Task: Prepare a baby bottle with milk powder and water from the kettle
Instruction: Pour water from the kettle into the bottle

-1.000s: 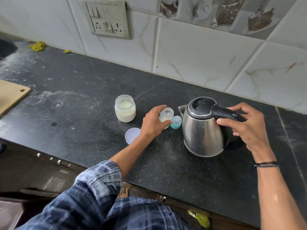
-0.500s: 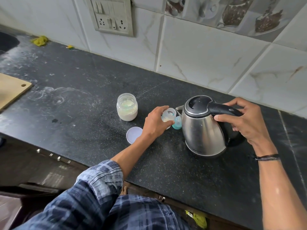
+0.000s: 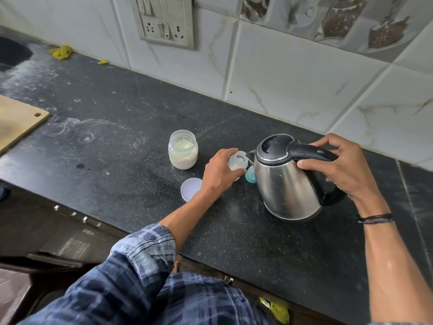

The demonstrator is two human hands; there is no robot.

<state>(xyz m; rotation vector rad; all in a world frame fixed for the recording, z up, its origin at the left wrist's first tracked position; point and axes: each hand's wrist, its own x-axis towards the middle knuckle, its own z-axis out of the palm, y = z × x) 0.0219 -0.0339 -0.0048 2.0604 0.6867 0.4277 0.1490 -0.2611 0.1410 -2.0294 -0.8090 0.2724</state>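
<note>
A steel kettle (image 3: pixel 284 184) with a black lid and handle is tipped to the left, its spout over the baby bottle. My right hand (image 3: pixel 339 170) grips the kettle's handle. My left hand (image 3: pixel 220 172) holds the small clear baby bottle (image 3: pixel 237 161) upright on the black counter, its open mouth just under the spout. A teal bottle cap (image 3: pixel 250 174) lies between the bottle and the kettle. An open glass jar of white milk powder (image 3: pixel 183 150) stands to the left, and its pale round lid (image 3: pixel 191 186) lies in front of it.
The black stone counter (image 3: pixel 117 137) runs to a tiled wall with a socket panel (image 3: pixel 164 19). A wooden board (image 3: pixel 16 123) lies at the far left. Yellow scraps (image 3: pixel 61 52) sit near the back wall. Drawer handles (image 3: pixel 77 215) show below the front edge.
My right hand has tilted the kettle further left, bringing its spout over the bottle. My left hand still holds the bottle in the same spot.
</note>
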